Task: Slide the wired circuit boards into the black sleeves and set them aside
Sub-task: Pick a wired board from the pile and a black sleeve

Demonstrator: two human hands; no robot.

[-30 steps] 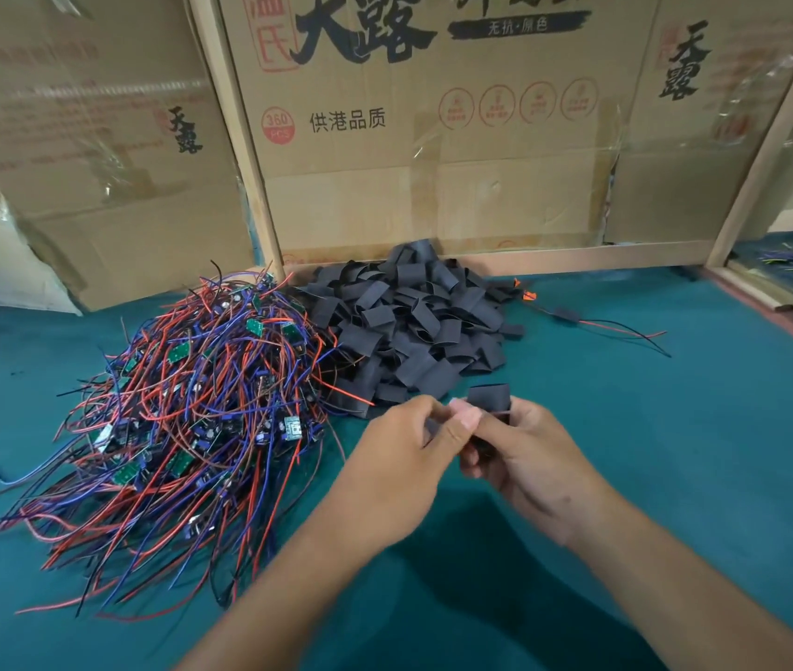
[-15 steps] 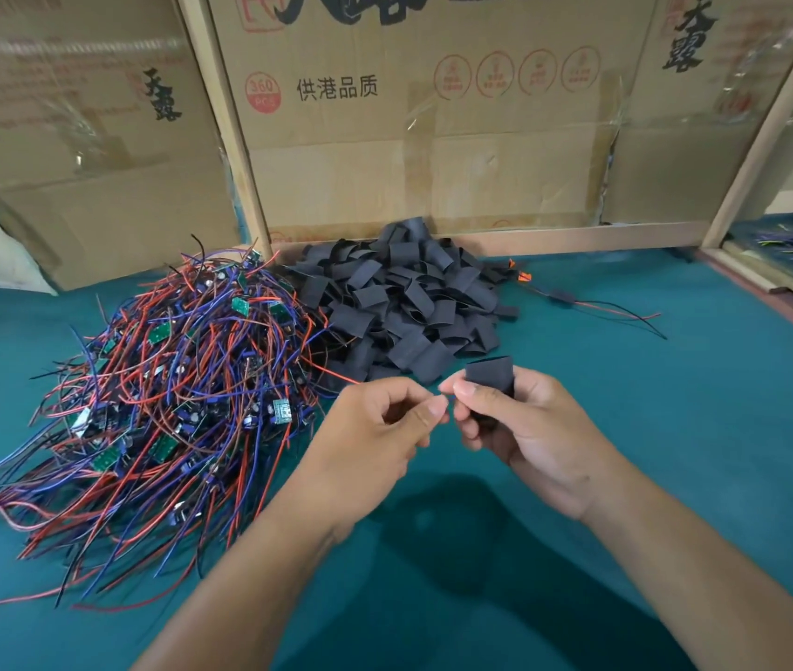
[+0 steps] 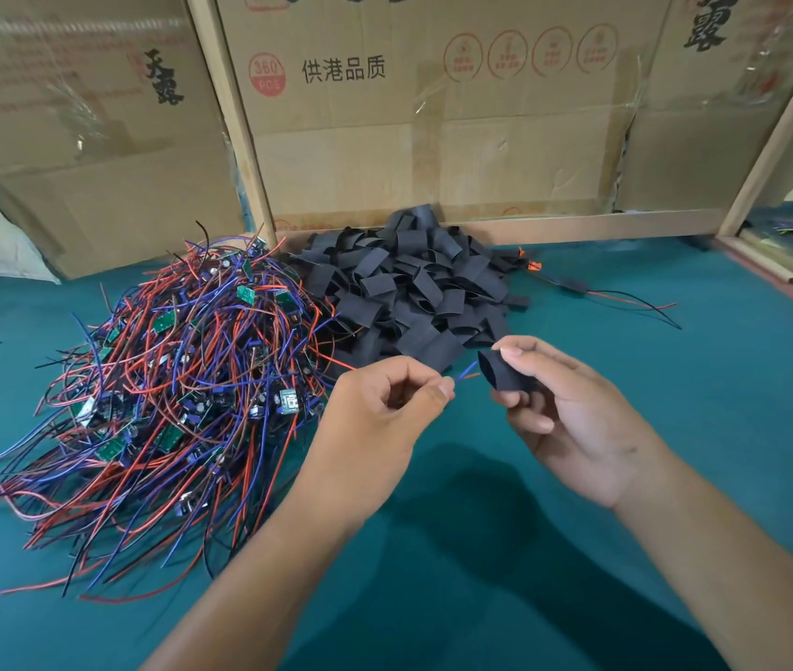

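A flat teal felt-covered tabletop (image 3: 675,428) is bounded at twelve o'clock by taped brown printed cardboard panels (image 3: 433,138), framed by pale wooden battens (image 3: 235,113). Even lighting is seen.

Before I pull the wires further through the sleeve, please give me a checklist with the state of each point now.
1. Right hand grips sleeve: ok.
2. Left hand pinches wires: ok.
3. Wires reach the sleeve mouth: ok.
4. Board inside sleeve: cannot tell, hidden.
5. Wires free of the wire pile: ok, apart from it.
6. Table bare on the right for setting aside: ok.
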